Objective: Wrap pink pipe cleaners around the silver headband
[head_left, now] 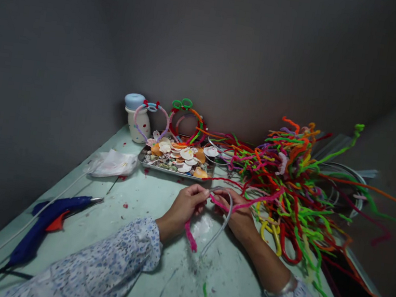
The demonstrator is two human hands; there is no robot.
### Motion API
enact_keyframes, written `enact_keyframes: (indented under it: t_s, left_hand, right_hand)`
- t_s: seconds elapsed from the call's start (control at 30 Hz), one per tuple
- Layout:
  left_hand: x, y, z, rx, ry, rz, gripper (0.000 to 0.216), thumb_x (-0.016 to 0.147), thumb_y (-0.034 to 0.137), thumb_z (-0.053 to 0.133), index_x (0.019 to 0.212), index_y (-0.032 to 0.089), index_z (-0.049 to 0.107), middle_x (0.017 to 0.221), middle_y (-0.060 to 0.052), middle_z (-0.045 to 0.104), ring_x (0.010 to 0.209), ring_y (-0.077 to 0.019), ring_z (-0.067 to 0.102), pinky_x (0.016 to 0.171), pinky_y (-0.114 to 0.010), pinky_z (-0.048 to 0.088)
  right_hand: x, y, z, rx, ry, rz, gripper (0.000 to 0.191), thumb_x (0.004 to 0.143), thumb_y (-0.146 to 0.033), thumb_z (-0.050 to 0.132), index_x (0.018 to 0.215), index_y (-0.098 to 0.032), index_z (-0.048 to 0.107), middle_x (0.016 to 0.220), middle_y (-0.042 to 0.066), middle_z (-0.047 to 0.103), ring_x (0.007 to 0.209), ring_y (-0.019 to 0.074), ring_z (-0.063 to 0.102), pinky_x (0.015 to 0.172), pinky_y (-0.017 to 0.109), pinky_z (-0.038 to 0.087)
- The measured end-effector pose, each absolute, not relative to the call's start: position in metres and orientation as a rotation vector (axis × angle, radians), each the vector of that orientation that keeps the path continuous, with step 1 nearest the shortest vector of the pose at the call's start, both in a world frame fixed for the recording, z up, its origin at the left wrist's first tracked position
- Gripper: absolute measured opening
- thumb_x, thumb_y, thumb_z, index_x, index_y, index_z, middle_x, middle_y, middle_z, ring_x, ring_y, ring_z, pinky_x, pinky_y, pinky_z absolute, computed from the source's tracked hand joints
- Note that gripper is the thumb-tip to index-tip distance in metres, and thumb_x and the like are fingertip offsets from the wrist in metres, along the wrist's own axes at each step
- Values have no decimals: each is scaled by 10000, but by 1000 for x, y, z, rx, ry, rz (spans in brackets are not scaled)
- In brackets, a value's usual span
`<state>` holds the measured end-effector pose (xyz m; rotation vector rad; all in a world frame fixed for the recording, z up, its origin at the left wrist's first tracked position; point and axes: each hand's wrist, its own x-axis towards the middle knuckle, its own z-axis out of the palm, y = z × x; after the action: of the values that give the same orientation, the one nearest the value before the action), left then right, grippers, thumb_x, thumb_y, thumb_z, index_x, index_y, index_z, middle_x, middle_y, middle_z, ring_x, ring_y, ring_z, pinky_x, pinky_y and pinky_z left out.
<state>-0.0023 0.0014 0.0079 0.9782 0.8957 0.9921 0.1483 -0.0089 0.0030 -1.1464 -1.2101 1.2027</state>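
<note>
Pale green work surface point(153, 269): it fills the lower frame, is flecked with scraps, and carries everything below.

Tangled heap of multicoloured chenille stems point(288, 180), right of centre: loose ends reach toward our right wrist. We judge a sleeve or the working stem could snag here and drag the heap along.

Blue hot glue gun point(46, 218), lower left: its nozzle points toward the middle and its cord trails near our left sleeve. If it is hot, a stray elbow risks a burn.

Metal tray of shells point(141, 159), centre, just beyond the hands: a jerk forward could scatter it.

Left hand point(185, 207): its fingers are pinched narrow on the stem.

Right hand point(240, 217): its fingers are closed on the band's arch.

Thin translucent grey plastic headband point(223, 222), centre, held between both hands: too hard a squeeze could flex it and spring it free.

Pink chenille stem point(190, 237): it lies along the band with one end dangling. Slack tension could let it slide or unwind.
</note>
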Motion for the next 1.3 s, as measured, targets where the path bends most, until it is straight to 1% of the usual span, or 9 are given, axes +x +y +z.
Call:
enact_keyframes:
  t_s: [0.17,0.37,0.57,0.7,0.83,0.93,1.03,1.1,1.3]
  left_hand:
    - [-1,0,6,1032,923,976,307,712,441,658,702,162,530,523,57,464,417,-54,376,428,-195,261]
    - [-1,-1,8,1168,995,961,283,732,423,640,704,154,555,489,59,447,432,-67,364,446,-205,256]
    - [-2,-2,5,1365,1072,1013,214,763,360,605,712,152,591,603,23,519,541,-93,427,524,-210,321]
    - [-3,-3,4,1512,1142,1030,206,798,350,559,724,161,597,636,12,549,586,-112,460,566,-220,341]
    - [-3,-4,3,1652,1190,1035,213,819,344,526,727,164,593,664,-1,575,617,-124,489,578,-226,346]
    - [-3,-6,3,1735,1232,1037,201,823,322,516,717,166,584,649,6,560,606,-118,482,571,-222,334]
    - [-4,-7,5,1795,1255,1037,177,815,294,520,702,165,567,627,19,531,595,-109,466,571,-216,325]
    - [-4,-6,6,1820,1260,1034,164,808,278,523,693,166,553,619,25,518,591,-104,458,572,-213,324]
    - [-3,-5,7,1843,1248,1020,165,804,263,523,672,164,532,619,28,509,590,-98,449,570,-211,325]
  right_hand:
    - [152,-8,3,-1119,-1242,1138,295,671,-433,751,849,-212,671,816,38,666,718,180,607,635,291,484]
    - [154,-9,5,-1147,-1226,1104,258,683,-431,740,817,-221,672,794,42,672,709,197,615,635,314,487]
    - [158,-6,-2,-1144,-1324,1039,203,719,-402,718,815,-226,687,837,41,667,766,202,620,686,321,493]
    - [159,-5,-3,-1121,-1358,1036,202,726,-403,708,812,-221,691,851,46,662,776,204,622,707,334,495]
    - [158,-6,3,-1106,-1369,1019,193,720,-387,714,785,-208,683,825,43,649,753,191,611,682,319,489]
    - [157,-7,6,-1087,-1383,1004,197,708,-385,722,757,-199,682,804,44,638,741,183,596,639,296,482]
    - [158,-7,6,-1097,-1385,1016,227,706,-404,715,743,-184,676,795,40,620,639,147,557,538,261,453]
    - [159,-7,5,-1092,-1391,1039,239,710,-410,708,753,-178,675,802,37,612,590,127,530,498,250,433]
    - [161,-7,4,-1067,-1405,1048,201,725,-376,704,746,-180,671,807,29,593,577,117,515,498,250,409]
